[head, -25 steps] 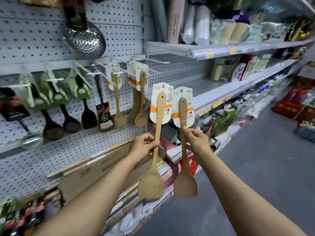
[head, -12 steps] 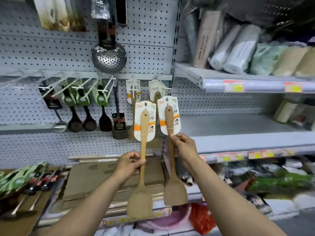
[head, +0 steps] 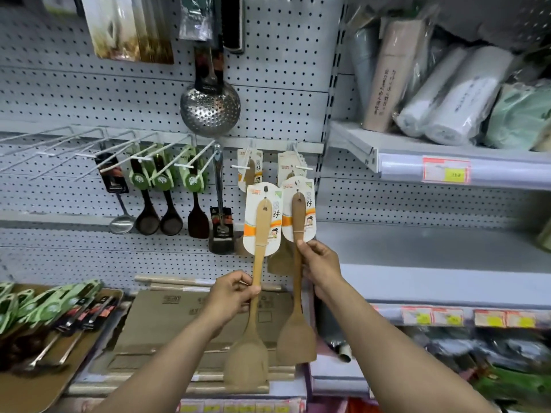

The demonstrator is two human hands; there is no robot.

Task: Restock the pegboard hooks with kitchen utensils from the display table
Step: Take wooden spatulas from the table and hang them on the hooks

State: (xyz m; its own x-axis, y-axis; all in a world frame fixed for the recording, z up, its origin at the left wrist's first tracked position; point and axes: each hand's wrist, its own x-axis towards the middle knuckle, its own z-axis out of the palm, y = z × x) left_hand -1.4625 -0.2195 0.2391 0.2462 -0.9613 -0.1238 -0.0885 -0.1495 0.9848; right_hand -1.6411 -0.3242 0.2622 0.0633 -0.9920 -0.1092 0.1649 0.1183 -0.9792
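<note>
My left hand (head: 234, 295) grips the handle of a wooden spatula (head: 252, 347) with a white and orange card behind its top. My right hand (head: 320, 265) pinches the handle of a second wooden spatula (head: 296, 338) with the same card. Both spatulas hang blade down in front of the grey pegboard (head: 119, 93). Just above their cards, two hooks (head: 301, 166) carry more carded wooden spatulas (head: 250, 169). The held cards sit below those hooks, apart from them.
Left of the hooks hang green-carded dark spoons (head: 167, 204), a metal ladle (head: 122, 222) and a perforated skimmer (head: 210, 110); several hooks at far left are bare. A tray (head: 44, 391) with carded utensils and flat cardboard (head: 179, 317) lie below. Shelves with rolled goods (head: 447, 99) stand right.
The view has swung left and closer to the pegboard. Both hands have kept their spatulas and brought them up under the two spatula hooks.
</note>
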